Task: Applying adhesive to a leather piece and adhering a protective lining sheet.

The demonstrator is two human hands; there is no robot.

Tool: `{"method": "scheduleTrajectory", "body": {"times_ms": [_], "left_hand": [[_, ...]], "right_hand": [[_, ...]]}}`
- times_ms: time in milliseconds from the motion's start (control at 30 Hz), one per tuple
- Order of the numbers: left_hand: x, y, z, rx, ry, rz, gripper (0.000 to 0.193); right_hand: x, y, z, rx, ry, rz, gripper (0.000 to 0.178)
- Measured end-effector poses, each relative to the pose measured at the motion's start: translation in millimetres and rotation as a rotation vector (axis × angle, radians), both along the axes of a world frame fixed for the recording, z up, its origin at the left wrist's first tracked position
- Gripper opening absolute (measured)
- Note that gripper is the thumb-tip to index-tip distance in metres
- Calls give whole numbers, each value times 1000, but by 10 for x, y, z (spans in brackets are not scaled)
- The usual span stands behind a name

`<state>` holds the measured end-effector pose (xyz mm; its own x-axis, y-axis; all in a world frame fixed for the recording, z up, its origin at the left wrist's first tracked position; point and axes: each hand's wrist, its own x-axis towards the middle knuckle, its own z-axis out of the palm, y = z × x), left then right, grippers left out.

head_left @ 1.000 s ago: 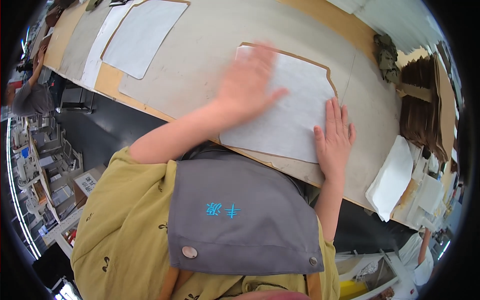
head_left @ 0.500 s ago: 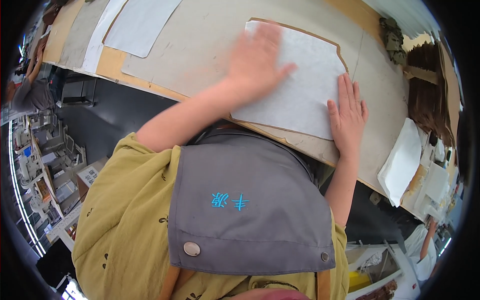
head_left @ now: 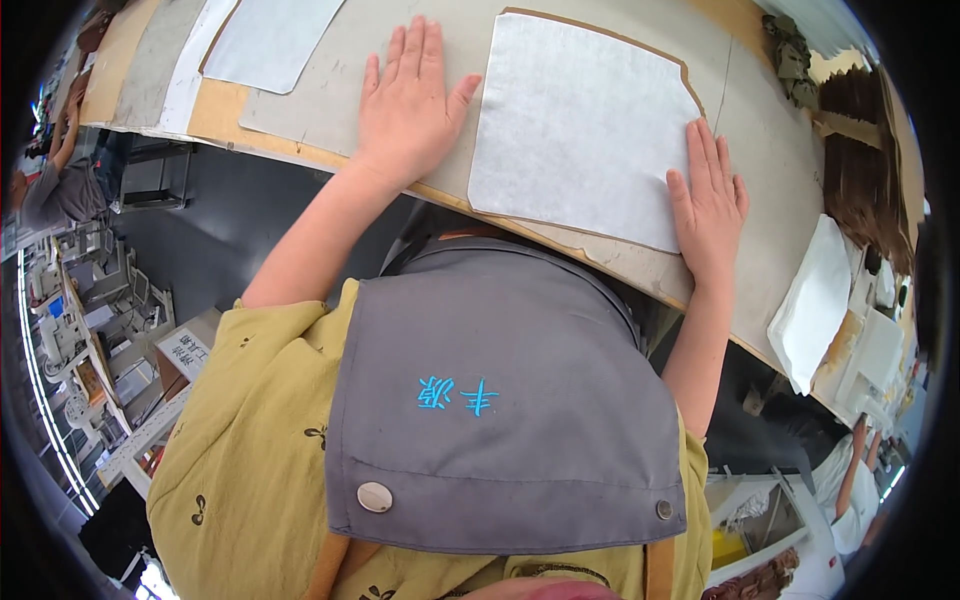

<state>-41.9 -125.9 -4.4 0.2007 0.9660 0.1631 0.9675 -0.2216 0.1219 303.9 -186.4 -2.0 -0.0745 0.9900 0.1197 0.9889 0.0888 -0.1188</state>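
- Nearest the camera hangs a grey apron bib [head_left: 500, 400] with two snap buttons, worn over a mustard-yellow shirt [head_left: 250, 440].
- The right hand [head_left: 708, 200] lies flat and spread, fingers together, on the right edge of a white fabric piece [head_left: 580, 125]; its palm rests on the grey worktop [head_left: 770, 150].
- The white fabric piece lies flat on a brown backing of the same outline (only a thin brown rim shows), between the hands.
- The left hand [head_left: 410, 100] is flat and open on the bare worktop, thumb just beside the piece's left edge.
- Further right sits a stack of white sheets [head_left: 815, 300]; at the far left lies another pale fabric piece [head_left: 275, 40].
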Motion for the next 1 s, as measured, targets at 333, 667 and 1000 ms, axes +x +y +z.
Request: {"method": "scheduleTrajectory", "body": {"times_ms": [333, 667, 1000], "left_hand": [[-255, -395, 318, -212, 147, -855, 68], [-442, -511, 221, -91, 137, -874, 64], [-410, -477, 221, -45, 139, -874, 64]], "right_hand": [[-15, -20, 58, -19, -25, -15, 64], [-918, -285, 356, -73, 167, 223, 85], [-655, -750, 223, -171, 115, -132, 88]]}}
